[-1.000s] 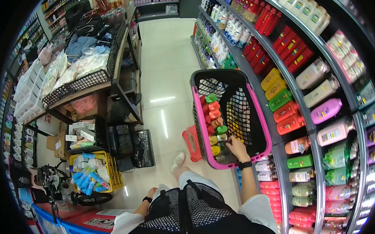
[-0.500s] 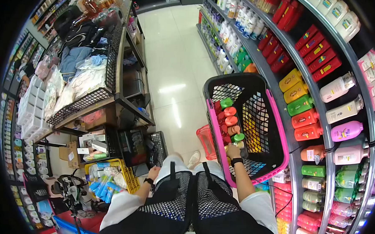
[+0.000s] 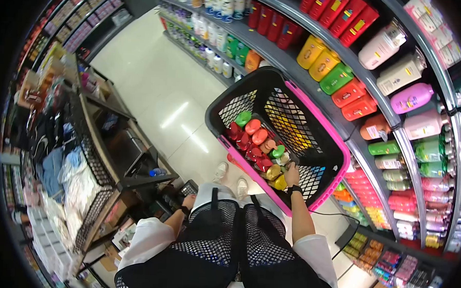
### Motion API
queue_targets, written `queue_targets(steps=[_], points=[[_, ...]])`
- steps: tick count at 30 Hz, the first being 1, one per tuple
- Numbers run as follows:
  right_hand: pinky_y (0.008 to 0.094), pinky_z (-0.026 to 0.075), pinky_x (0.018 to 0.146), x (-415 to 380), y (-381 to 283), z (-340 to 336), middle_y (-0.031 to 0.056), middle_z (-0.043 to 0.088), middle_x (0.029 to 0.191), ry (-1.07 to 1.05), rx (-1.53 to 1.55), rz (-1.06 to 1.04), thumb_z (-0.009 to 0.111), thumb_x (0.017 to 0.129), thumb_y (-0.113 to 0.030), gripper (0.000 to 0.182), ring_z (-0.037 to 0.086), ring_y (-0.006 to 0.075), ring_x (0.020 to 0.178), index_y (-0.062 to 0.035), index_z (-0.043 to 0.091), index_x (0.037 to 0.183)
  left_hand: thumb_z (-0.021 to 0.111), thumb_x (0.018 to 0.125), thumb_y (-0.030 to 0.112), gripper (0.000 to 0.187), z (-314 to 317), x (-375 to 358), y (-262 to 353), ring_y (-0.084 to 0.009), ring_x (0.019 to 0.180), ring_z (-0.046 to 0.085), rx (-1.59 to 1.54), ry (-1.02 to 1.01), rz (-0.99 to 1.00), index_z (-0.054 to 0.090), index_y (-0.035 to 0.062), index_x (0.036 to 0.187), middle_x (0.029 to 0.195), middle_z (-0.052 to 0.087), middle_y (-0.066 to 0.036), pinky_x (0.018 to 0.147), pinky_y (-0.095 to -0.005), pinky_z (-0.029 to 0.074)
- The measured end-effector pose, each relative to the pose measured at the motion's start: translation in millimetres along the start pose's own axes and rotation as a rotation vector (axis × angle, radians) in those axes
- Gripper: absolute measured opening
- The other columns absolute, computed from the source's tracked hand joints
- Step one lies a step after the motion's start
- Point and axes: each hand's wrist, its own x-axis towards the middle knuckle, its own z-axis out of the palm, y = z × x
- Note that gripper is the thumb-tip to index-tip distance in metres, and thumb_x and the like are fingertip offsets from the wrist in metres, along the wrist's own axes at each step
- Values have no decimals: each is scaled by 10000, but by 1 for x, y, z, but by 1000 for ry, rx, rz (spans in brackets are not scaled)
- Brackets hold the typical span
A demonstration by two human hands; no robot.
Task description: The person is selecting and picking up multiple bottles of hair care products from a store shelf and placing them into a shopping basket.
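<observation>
A black mesh shopping basket (image 3: 321, 179) with a pink rim tilts in front of me on the right, beside the shelf. Inside stand several bottles, among them red bottles (image 3: 242, 140), orange-red capped ones (image 3: 259, 135), a green-capped bottle (image 3: 243, 118) and gold ones (image 3: 273, 171). My right hand (image 3: 292, 175), with a dark wristband, reaches over the rim into the basket. Its fingers are curled at a bottle next to the gold ones, partly hidden by the hand. Low beside my left thigh hangs my left hand (image 3: 189, 200), loosely closed with nothing visible in it.
Curved shelves of bottles (image 3: 341, 79) run along the right. At left stands a table with a black crate (image 3: 103, 164) of folded clothes. A tiled floor aisle (image 3: 161, 84) lies between. A dark cable (image 3: 340, 214) loops beside the basket.
My view has turned, so shelves and table have swung round in it. The basket appears further left and more tilted, my right hand still inside. More gold bottles show beside it.
</observation>
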Motion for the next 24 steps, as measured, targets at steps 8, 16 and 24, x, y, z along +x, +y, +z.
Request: queue_targets(steps=[8,16,24], points=[[471,488,864,22,32,29,252,431,1219,44,42,266,679,759,-321,605,562,441,1011,-173,451,1300,497,949,153,174,-99,28,52,-154,727,650,-641,59,96,595,58,1059,855,662,-64,563,-233,488],[501,420,960,53,66,53,260,475,1302,-129,-155,353,656,764,-493,796,468,414,1195,-72,373,1378,499,922,126,194,-86,7,-13,-153,767,657,-667,58,-74,613,11,1030,879,673,-88,629,-244,484],[505,393,1004,35,73,49,322,456,1276,-57,36,374,543,755,-733,890,408,444,1254,-37,450,1302,610,872,292,345,-51,-54,-33,-231,954,647,-296,129,-112,648,-1,1049,973,692,-139,807,-341,490]])
